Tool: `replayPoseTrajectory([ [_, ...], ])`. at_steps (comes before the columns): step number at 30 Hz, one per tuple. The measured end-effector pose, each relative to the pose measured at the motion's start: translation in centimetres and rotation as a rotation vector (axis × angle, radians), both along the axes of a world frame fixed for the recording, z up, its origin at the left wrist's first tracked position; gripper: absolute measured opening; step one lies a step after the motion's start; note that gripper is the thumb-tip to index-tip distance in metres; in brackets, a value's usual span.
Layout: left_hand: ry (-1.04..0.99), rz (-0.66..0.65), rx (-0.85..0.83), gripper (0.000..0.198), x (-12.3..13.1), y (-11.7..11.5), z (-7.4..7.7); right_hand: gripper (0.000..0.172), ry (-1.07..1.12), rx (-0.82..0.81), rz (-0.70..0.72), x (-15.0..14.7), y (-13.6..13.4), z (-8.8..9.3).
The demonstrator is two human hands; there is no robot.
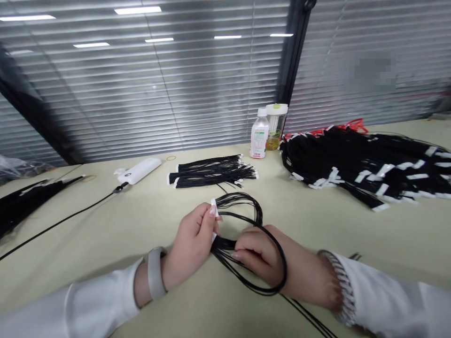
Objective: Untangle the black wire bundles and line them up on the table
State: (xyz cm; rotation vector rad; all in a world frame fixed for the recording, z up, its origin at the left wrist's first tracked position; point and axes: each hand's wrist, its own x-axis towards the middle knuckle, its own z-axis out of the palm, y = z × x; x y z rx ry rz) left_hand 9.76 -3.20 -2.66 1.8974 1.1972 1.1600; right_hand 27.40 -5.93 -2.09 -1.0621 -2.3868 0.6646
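A bundle of thin black cables (260,213) curves in loops between my two hands. My left hand (197,234) is closed, pinching the bundle near a white tape tag (213,206) with thumb and fingers. My right hand (260,256) is closed around the lower part of the same bundle, and one loop passes over its back. Loose cable ends (310,319) trail below my right wrist toward the lower edge. Just beyond my hands, flat on the table, lie several short black cable bundles (211,172) with white ends.
A large pile of black cables (352,159) with white tags is at the right. A bottle (259,134) and a clear cup (276,126) stand by the blinds. A white device (143,171) with a black cord lies left, near more dark cables (31,199).
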Motion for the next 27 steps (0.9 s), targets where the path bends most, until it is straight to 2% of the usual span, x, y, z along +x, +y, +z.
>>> replayPoseTrajectory([
  [5,0.015,0.027,-0.018,0.033,-0.1,0.1,0.0,0.027,-0.106,0.033,-0.024,0.3,-0.1,0.6],
  [9,0.011,0.047,-0.058,0.034,-0.1,0.3,0.1,0.019,-0.286,0.208,-0.011,1.0,-0.1,1.1],
  [16,0.007,0.070,-0.080,0.035,-0.1,0.4,0.0,0.018,-0.481,0.539,-0.296,3.6,1.0,3.1],
  [18,0.026,0.038,-0.068,0.036,-0.2,0.3,-0.1,0.018,-0.316,0.598,-0.416,4.0,1.1,3.6],
  [20,0.056,-0.014,-0.066,0.036,-0.3,0.2,-0.1,0.020,0.048,0.587,-0.460,4.2,1.2,4.1],
  [22,0.085,-0.073,-0.063,0.036,-0.3,0.0,-0.1,0.023,0.460,0.481,-0.455,4.2,1.1,4.3],
  [24,0.106,-0.107,-0.054,0.035,-0.3,-0.1,-0.1,0.022,0.753,0.350,-0.444,4.1,1.0,4.3],
  [25,0.112,-0.117,-0.049,0.035,-0.3,-0.2,-0.1,0.024,0.817,0.291,-0.428,4.0,0.9,4.3],
  [27,0.121,-0.123,-0.040,0.035,-0.3,-0.2,-0.1,0.035,0.768,0.182,-0.358,3.8,0.8,4.1],
])
